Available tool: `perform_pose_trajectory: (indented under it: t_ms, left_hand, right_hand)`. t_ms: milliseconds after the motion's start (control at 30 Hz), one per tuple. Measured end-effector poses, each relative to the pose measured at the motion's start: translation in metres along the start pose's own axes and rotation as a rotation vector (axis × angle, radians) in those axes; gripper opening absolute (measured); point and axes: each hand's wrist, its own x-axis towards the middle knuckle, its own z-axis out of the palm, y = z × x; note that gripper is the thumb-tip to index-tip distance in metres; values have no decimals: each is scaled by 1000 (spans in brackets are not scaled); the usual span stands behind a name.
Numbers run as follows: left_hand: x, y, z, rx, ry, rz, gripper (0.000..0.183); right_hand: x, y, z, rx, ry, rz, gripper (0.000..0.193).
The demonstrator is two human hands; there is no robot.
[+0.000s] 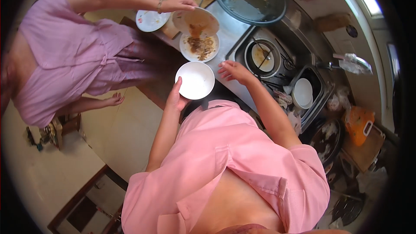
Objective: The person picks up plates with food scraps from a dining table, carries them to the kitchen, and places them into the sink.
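Observation:
A white, round bowl (196, 81) with a bare inside is held by my left hand (175, 97), thumb over its rim. My right hand (233, 71) hovers to the right of the bowl, near the sink's edge, its fingers loosely apart and holding nothing. Just beyond the bowl lies a white plate (185, 52) of brown food scraps. Over it a co-worker's hand (180, 4) holds a tilted, sauce-stained dish (195, 19), with brown matter below its lower rim.
A large dark basin (220, 4) of murky water stands on the steel counter. In the sink a round pot (248, 56) holds a plate, and white bowls (302, 92) sit nearer me. A faucet (353, 63) juts in from the right. The co-worker stands at left.

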Motion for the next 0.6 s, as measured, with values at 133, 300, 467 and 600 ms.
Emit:
perform_pose_trajectory:
  t_ms: [133,300,467,600]
  left_hand:
    - [10,0,23,129,-53,-35,52]
    - [22,-12,60,379,-160,-20,50]
    - [30,-28,80,647,-161,-193,56]
    - [34,-15,56,545,-334,-318,56]
  right_hand:
    - [-46,4,17,-43,-151,-9,45]
    - [-69,20,13,114,126,-42,37]
    - [-95,48,-20,255,416,-22,29]
    - [-100,83,-72,384,704,-72,28]
